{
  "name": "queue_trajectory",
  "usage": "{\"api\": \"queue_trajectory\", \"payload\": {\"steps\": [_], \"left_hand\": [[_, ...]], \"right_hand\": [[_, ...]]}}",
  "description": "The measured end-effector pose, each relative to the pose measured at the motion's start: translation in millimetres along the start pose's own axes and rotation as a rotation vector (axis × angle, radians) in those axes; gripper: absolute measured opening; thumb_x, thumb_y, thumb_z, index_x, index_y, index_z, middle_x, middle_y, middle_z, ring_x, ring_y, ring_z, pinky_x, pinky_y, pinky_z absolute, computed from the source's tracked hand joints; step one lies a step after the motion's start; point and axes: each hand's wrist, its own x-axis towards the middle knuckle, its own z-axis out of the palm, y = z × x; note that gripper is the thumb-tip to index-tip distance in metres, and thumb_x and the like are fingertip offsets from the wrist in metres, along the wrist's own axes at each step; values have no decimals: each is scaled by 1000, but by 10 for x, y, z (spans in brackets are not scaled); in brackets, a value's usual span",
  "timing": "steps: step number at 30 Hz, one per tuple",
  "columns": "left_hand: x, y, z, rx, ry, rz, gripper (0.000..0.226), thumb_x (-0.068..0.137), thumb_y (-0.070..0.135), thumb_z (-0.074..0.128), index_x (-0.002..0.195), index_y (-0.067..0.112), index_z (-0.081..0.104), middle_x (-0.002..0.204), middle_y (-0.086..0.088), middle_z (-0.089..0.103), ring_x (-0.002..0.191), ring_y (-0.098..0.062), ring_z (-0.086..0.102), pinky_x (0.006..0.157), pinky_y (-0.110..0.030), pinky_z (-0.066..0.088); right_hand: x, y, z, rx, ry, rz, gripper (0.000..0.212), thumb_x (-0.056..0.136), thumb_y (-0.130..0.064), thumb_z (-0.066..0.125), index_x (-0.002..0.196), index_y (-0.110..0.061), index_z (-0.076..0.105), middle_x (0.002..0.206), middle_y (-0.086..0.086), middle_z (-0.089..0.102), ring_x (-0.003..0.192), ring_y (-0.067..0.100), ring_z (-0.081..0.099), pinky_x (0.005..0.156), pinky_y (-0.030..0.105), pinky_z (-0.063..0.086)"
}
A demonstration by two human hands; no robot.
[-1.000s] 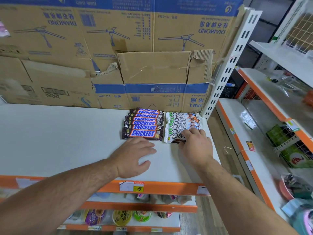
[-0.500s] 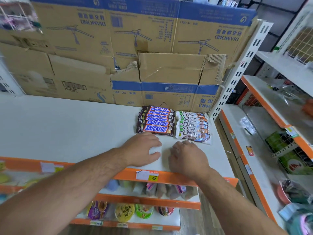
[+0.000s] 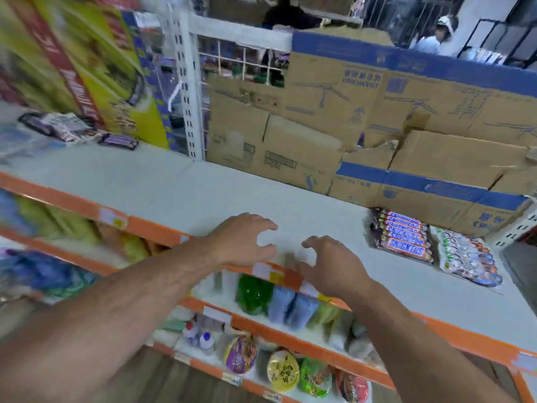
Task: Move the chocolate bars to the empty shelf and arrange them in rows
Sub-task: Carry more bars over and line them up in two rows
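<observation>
A row of Snickers bars (image 3: 402,239) and a row of white Dove bars (image 3: 465,257) lie side by side at the right end of the white shelf (image 3: 180,187). More chocolate bars (image 3: 117,141) lie loose on the neighbouring shelf at the far left, blurred. My left hand (image 3: 241,239) and my right hand (image 3: 331,266) hover over the shelf's front edge, well left of the two rows. Both hands have loosely spread fingers and hold nothing.
Flattened cardboard boxes (image 3: 377,135) line the back of the shelf. A white slotted upright (image 3: 189,82) divides it from the left bay, where a yellow-green box (image 3: 87,62) stands. Lower shelves (image 3: 261,324) hold packaged snacks. A person (image 3: 436,36) stands behind.
My view has swung left, so the two rows now sit at the right. Both hands have pulled away from the bars and lifted off the shelf, moving leftward, empty.
</observation>
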Motion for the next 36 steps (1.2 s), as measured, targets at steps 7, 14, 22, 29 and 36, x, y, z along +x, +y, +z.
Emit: {"api": "queue_trajectory", "payload": {"steps": [7,14,22,29,36], "left_hand": [[-843,-1237,-593,-35,58,-210,54,87,57,50,137,37,46,146,12,43,135,-13,34,111,-33,28],[-1318,-2271,-953,-53,119,-388,51,85,59,48,131,38,51,139,9,50,129,-15,40,106,-36,35],[-1298,-3507,-1362,-44,134,-550,74,67,76,32,130,42,49,138,10,50,127,-14,43,103,-36,38],[-1145,-4360,-1889,-46,169,-609,51,84,60,51,130,38,51,133,7,54,122,-14,48,99,-33,41],[-1007,-5144,-2131,-10,194,-604,47,85,57,55,127,39,54,127,8,59,120,-16,51,96,-32,44]], "right_hand": [[473,-1460,379,25,-64,-147,51,81,-50,57,129,-34,52,128,-7,54,116,15,54,88,31,44],[1109,-2570,700,13,-133,-326,54,81,-57,52,129,-33,51,128,-6,53,116,15,53,87,30,43],[2201,-3614,1060,43,-171,-480,52,84,-54,59,130,-31,52,129,-2,53,116,16,54,91,30,43],[3103,-4382,1114,54,-205,-543,51,84,-54,58,129,-32,52,129,-5,54,113,15,55,87,32,45],[3608,-4964,1332,65,-214,-554,50,85,-54,55,129,-32,53,126,-7,58,106,12,58,84,32,48]]}}
